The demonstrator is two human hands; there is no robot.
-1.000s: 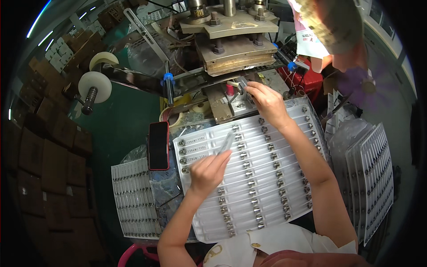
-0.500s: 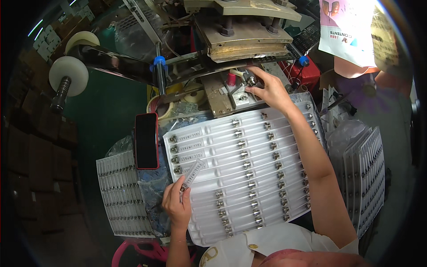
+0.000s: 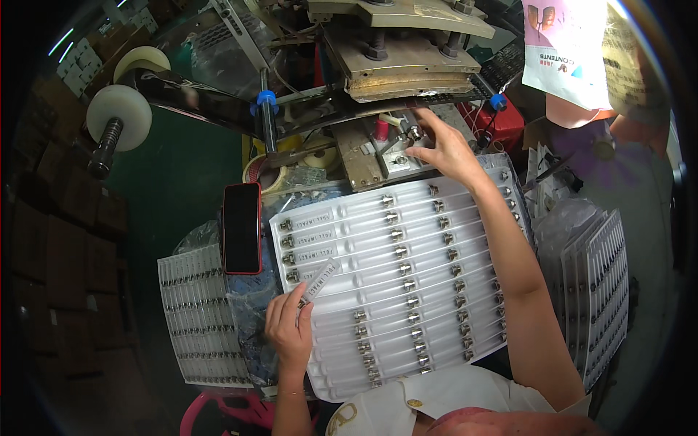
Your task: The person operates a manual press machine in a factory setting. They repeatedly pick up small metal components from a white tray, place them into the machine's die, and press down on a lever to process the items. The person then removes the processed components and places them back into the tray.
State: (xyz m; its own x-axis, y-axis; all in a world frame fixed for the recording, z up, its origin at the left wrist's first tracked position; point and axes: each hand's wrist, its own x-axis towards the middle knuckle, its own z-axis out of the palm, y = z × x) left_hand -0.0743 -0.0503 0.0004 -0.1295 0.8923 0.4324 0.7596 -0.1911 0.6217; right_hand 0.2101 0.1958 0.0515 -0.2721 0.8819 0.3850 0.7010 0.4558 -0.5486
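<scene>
Crowded green workbench [image 3: 174, 182] under a metal press [image 3: 407, 43], dark boxes at nine o'clock. White tray [image 3: 392, 276] of capped tubes dead centre. Left hand [image 3: 289, 327] pinched on a clear tube [image 3: 320, 280] over the tray's seven o'clock edge. Right hand [image 3: 443, 149] at the press fixture [image 3: 396, 149], one o'clock; grip there unclear. White printed bag [image 3: 563, 47] at two o'clock, cut off by the frame; red phone [image 3: 241, 227] left of the tray.

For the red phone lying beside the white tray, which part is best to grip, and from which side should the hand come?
Grip the phone across its two long edges near the middle, coming from above. It lies flat, screen up, its long sides running away from the person, so the narrow width fits between thumb and fingers. Its right edge lies close to the tray, so the left side gives more room.
</scene>
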